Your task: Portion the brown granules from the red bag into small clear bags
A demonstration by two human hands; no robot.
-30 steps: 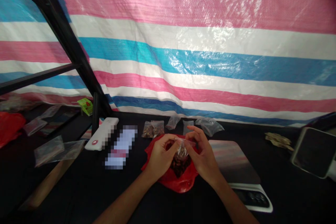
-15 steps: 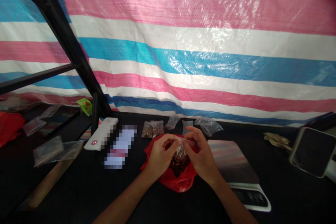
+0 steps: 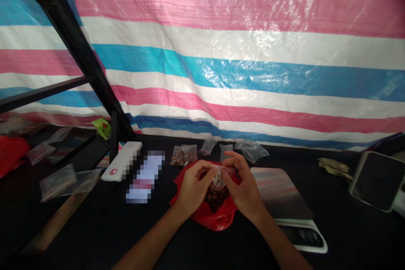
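Observation:
My left hand (image 3: 195,183) and my right hand (image 3: 243,185) pinch the top edge of a small clear zip bag (image 3: 218,181) between thumbs and fingers. The right index finger is raised off the bag. Below it lies a red plastic bag (image 3: 218,221), spread open, with small dark brown pieces (image 3: 215,199) in it. What the pieces are is too small to tell. Just behind stand two filled zip bags, one on the left (image 3: 177,156) and one on the right (image 3: 190,154), holding similar brownish bits.
A kitchen scale (image 3: 284,194) is close by my right forearm. Flat clear bags (image 3: 253,152) lie at the back. To the left are a white device (image 3: 122,162) and a blurred-out flat item (image 3: 146,177). A dark-screened device (image 3: 376,181) stands far right, near a crumpled tan item (image 3: 333,166).
Both hands keep their pinch on the zip bag in nearly the same place. The view has shifted very slightly; nothing else visibly moves.

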